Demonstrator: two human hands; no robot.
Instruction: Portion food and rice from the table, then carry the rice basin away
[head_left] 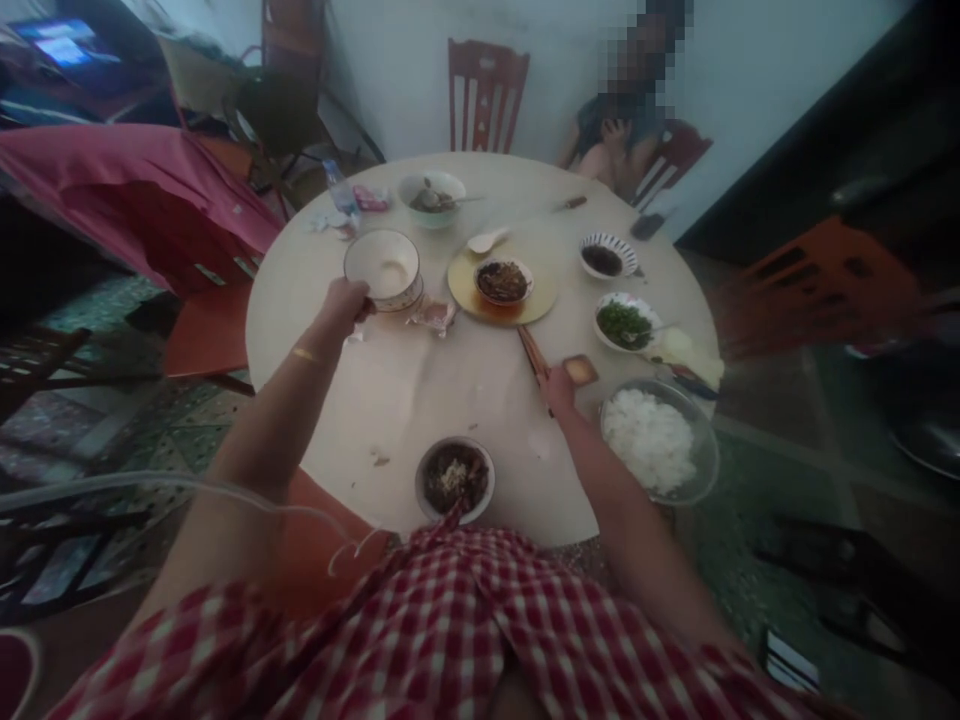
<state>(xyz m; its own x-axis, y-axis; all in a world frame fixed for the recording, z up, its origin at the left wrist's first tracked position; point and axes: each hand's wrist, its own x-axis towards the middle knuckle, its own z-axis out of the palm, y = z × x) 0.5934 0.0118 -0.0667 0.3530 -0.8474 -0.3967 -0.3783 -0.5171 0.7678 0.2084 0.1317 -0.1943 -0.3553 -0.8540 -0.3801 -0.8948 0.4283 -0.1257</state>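
Note:
My left hand (349, 302) grips the near-left rim of a white bowl (391, 250), which sits over another patterned bowl on the left of the table. A little pale residue shows inside it. My right hand (559, 388) is closed around a bundle of wooden chopsticks (533, 352), lying low over the table and pointing away from me. Next to that hand is a small square tan item (580, 371). Crumpled wrapping (436, 315) lies beside the white bowl. Close to my body stands a bowl of dark food with a pale chopped topping (453, 478).
A dark sauce bowl (503, 282) sits on a yellow round board (463, 290) beside a white spoon (487, 240). Chopped greens (624, 325) and a large bowl of white noodles or rice (649, 440) stand right. Behind are a bottle (340, 188) and a seated person (619, 140).

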